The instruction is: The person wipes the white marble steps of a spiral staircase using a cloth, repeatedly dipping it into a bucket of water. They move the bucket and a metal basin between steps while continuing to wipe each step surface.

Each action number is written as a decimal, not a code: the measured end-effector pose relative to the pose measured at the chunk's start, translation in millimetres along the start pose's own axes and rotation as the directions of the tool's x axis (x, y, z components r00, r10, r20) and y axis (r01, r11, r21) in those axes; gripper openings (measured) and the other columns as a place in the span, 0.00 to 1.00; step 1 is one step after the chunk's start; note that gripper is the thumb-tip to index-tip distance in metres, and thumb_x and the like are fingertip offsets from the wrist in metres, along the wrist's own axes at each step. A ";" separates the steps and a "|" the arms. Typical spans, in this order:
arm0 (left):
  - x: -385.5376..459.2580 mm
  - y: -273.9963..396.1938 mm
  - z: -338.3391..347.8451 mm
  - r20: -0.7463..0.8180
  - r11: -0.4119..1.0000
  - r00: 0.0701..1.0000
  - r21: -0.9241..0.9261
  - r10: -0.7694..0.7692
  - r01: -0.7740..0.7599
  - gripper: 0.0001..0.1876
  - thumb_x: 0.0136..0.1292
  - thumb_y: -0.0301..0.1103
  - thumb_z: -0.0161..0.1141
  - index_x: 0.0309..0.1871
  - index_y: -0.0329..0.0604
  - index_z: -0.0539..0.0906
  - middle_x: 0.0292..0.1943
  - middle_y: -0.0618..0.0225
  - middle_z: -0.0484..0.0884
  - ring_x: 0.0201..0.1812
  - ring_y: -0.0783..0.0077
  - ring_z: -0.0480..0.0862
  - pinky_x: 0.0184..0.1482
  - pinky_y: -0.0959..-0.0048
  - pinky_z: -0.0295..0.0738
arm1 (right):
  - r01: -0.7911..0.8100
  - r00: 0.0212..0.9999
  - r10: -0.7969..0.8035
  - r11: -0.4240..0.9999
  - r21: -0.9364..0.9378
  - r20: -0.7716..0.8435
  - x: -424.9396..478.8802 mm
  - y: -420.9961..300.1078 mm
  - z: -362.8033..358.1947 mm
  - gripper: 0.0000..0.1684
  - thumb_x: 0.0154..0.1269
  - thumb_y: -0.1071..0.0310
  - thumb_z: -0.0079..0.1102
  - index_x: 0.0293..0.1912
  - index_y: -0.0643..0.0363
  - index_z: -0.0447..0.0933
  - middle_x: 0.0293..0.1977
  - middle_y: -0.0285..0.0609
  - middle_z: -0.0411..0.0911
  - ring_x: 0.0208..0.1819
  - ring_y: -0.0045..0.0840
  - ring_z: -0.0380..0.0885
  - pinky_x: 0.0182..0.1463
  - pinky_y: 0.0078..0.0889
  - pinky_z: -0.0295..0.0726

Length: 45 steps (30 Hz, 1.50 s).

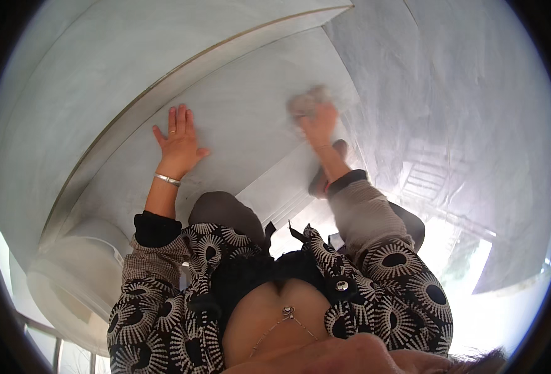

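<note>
My left hand (178,145) rests palm down on a pale grey stair tread (238,121), its fingers spread and nothing in it. A ring and a silver bracelet show on that side. Farther right, my right hand (321,124) presses a crumpled greyish-brown cloth (306,103) to the same surface, near where it meets the wall. Both the hand and the cloth are blurred, so the fingers' exact hold is unclear. Beneath my right forearm a dark shoe (319,180) is partly visible.
Beyond the tread rises a riser with a brownish edge strip (163,77). A smooth, shiny grey wall (444,93) bounds the right side. At lower left stands a whitish plastic bucket (77,285), beside metal railing bars (58,353). My bent knee (226,215) is close to the tread.
</note>
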<state>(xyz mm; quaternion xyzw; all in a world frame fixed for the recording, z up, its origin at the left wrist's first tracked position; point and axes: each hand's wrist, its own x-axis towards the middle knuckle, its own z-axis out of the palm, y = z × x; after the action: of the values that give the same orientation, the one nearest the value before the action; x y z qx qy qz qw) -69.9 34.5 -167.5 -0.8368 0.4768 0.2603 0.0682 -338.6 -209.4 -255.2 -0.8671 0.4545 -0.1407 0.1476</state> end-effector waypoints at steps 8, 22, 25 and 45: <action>1.0 14.2 -14.3 -0.037 1.000 0.999 0.009 -0.015 0.015 0.53 0.46 0.47 0.72 0.72 0.37 0.55 0.75 0.61 0.46 0.76 0.57 0.42 0.64 0.27 0.44 | 0.221 0.975 -0.217 0.962 0.159 -0.044 -8.9 -119.7 10.5 0.32 0.47 0.49 0.69 0.49 0.55 0.73 0.61 0.52 0.62 0.62 0.48 0.59 0.60 0.54 0.58; 9.5 44.4 -36.5 -0.118 0.997 0.991 0.040 0.065 -0.061 0.51 0.49 0.46 0.71 0.71 0.31 0.55 0.75 0.56 0.46 0.76 0.52 0.47 0.66 0.32 0.49 | -0.035 0.973 0.015 0.996 -0.083 -0.231 112.7 144.6 -47.4 0.29 0.52 0.50 0.64 0.51 0.55 0.75 0.58 0.54 0.65 0.60 0.49 0.62 0.60 0.50 0.65; -1.5 35.9 -24.3 -0.145 0.998 0.988 0.049 0.054 -0.047 0.50 0.49 0.45 0.71 0.70 0.31 0.56 0.75 0.56 0.46 0.75 0.51 0.47 0.66 0.33 0.50 | -0.010 0.987 -0.006 0.995 -0.101 -0.160 11.8 218.7 -103.6 0.25 0.53 0.56 0.63 0.50 0.56 0.75 0.53 0.55 0.68 0.55 0.50 0.66 0.56 0.50 0.67; -1.1 -9.1 20.8 -0.249 0.995 0.964 0.013 0.097 -0.097 0.49 0.46 0.33 0.71 0.71 0.33 0.56 0.75 0.56 0.48 0.75 0.50 0.48 0.66 0.37 0.55 | 0.208 0.911 -0.368 0.799 -0.565 -0.186 -24.7 224.4 -203.5 0.16 0.53 0.65 0.60 0.44 0.53 0.79 0.54 0.44 0.70 0.60 0.39 0.65 0.57 0.48 0.66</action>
<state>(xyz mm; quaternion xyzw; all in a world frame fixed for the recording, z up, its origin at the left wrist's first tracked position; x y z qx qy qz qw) -70.5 47.8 -186.0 -0.8386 0.5219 0.1559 -0.0047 -596.6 -336.9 -157.4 -0.9031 0.3531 -0.1542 -0.1897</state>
